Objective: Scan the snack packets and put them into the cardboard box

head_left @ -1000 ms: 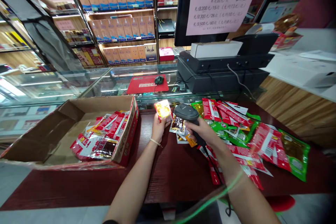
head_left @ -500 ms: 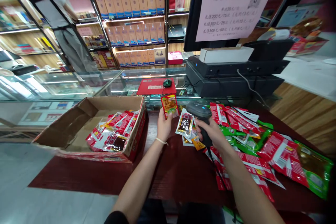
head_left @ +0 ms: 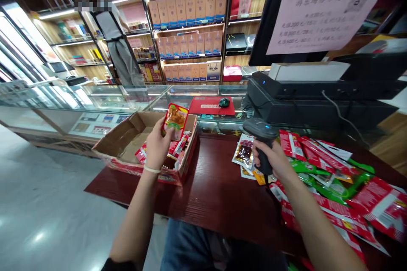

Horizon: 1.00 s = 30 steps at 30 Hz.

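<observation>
My left hand [head_left: 159,146] pinches a red and yellow snack packet [head_left: 175,119], held up over the right end of an open cardboard box [head_left: 127,135]. Inside that box, partly hidden by the hand, lie several red and white packets [head_left: 182,146]. My right hand [head_left: 270,159] is wrapped round the handle of a black barcode scanner [head_left: 260,131], its head tilted up and leftward. Just left of the scanner, white packets with a dark filling [head_left: 244,152] lie on the dark red table [head_left: 219,182]. A heap of red and green packets [head_left: 330,178] spreads to the right.
Behind the table runs a glass counter [head_left: 127,93] with a red mat [head_left: 203,106] and a mouse [head_left: 224,102]. A monitor bearing a pink paper sign [head_left: 321,21] stands at right above black machines [head_left: 302,110]. A person [head_left: 119,46] stands by the shelves at far left.
My left hand has carried the snack packet leftward from near the scanner to above the box. The view has turned left. My right hand still grips the scanner.
</observation>
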Motion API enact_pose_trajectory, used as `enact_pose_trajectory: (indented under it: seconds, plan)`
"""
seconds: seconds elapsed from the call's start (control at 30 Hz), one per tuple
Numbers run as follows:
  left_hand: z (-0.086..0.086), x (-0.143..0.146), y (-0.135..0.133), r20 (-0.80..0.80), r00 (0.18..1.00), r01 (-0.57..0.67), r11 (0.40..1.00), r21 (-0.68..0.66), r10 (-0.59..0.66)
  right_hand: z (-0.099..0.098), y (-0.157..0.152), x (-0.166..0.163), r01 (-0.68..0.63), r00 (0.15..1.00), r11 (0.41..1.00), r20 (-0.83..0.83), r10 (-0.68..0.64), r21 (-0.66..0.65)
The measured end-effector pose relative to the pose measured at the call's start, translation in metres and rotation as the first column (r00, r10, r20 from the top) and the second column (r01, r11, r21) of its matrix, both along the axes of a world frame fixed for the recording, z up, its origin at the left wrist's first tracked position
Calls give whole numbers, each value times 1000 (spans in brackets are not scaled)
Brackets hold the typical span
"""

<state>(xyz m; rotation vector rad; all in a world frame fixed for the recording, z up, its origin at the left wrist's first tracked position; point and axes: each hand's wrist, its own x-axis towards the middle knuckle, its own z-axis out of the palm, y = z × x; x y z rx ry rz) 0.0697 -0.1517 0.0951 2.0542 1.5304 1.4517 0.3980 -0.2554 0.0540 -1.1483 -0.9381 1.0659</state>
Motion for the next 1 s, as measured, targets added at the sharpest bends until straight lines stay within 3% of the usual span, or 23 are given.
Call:
enact_pose_trajectory:
  seconds: [0.13, 0.27, 0.47, 0.67, 0.8, 1.0]
  plan:
    - [-23, -44, 16, -50, 999, -22, 981, -191, 13, 6, 4, -14, 11, 1000, 1000, -13, -11, 3]
    - [-30, -52, 18, -53, 999, -20, 977, -214, 9, 12, 2, -24, 1, 1000, 1000, 17, -1, 14]
    - [-12, -19, -8, -66, 995, 69, 993, -100, -75, 19, -31, -22, 75, 997, 997, 20, -74, -4]
    - [0, 50, -44, -29, 969, 244, 970, 7, -244, 13, -95, 4, 239, 971, 969, 31, -237, -56]
    - [-9, 110, -68, 18, 865, 501, 865, -23, -501, 7, -146, 21, 370, 929, 925, 37, -368, -86]
    - [-48, 200, -106, 45, 607, 790, 596, -143, -794, -8, -217, 36, 552, 834, 830, 76, -547, -83]
